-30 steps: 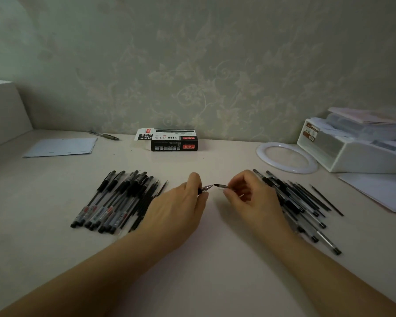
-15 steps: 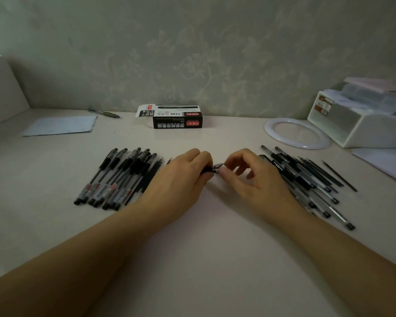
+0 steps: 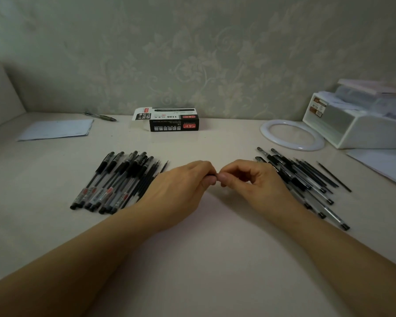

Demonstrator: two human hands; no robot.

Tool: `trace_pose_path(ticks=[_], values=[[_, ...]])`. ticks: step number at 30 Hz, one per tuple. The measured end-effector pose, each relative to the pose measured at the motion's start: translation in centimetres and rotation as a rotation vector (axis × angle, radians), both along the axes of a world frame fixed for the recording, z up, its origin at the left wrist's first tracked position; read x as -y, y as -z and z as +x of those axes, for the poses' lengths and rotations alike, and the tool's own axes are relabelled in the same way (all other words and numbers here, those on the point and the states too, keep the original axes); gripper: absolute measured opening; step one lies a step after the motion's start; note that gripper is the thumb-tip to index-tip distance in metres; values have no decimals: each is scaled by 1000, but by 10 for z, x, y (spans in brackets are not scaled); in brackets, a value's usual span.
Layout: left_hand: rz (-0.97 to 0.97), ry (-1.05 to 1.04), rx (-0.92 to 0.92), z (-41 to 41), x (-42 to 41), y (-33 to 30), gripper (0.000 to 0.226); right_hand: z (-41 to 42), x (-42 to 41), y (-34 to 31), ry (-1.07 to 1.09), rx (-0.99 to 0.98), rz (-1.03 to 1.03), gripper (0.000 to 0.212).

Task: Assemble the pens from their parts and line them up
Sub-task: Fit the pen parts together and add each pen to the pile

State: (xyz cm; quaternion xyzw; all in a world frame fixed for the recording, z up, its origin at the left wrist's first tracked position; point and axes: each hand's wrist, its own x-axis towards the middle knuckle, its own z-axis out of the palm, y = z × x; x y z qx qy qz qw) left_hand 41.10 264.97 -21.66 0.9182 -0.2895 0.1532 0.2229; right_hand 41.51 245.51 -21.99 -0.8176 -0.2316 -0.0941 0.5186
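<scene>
Left hand and right hand pinch fingertip-to-fingertip on a hidden pen part; misalignment risks a slip toward the loose black-and-clear plastic pens at three o'clock.

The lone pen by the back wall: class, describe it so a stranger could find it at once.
Start at the black pen box standing mid-table against the wall. Look left to the paper sheet; the lone pen lies just beyond its far right corner. Unlike the piled pens, it lies alone.

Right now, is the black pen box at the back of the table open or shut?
Open. The pen box lies on its side with its white end flap swung out at the left end. Contents: cannot tell.
</scene>
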Motion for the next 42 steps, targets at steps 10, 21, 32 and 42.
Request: trace_pose_path(ticks=[10,21,32,42], values=[[-11,7,22,-4,3,1,14,0,-1,1,53,-45,9,19],[-52,22,36,-2,4,2,19,-1,-2,0,48,-37,5,20],[-77,19,49,-1,3,3,18,0,-1,1,55,-42,-9,21],[-78,-50,87,-1,3,3,15,3,-1,-1,159,-61,194,6]])
